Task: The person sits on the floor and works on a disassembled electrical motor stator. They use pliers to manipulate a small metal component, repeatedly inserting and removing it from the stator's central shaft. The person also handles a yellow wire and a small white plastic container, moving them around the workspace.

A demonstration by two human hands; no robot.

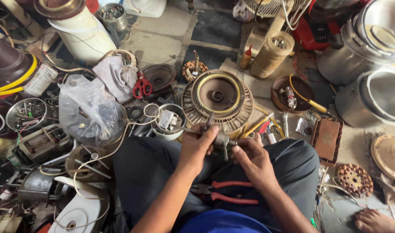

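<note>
My left hand (197, 144) and my right hand (249, 156) meet above my lap, both closed on a small grey metal part (222, 139) with a thin shaft sticking down. The left hand also pinches a thin metal tool that points up toward the round fan motor housing (217, 100) on the floor just ahead. Red-handled pliers (225, 192) lie on my dark trousers below my hands.
Red scissors (142, 86) lie on a grey cloth to the left. A white cup (168, 121) with bits, a clear plastic bag (87, 110), a winding spool (271, 54), steel pots (370, 64) and a copper-wound stator (355, 179) crowd the floor. Another person's foot (374, 220) shows bottom right.
</note>
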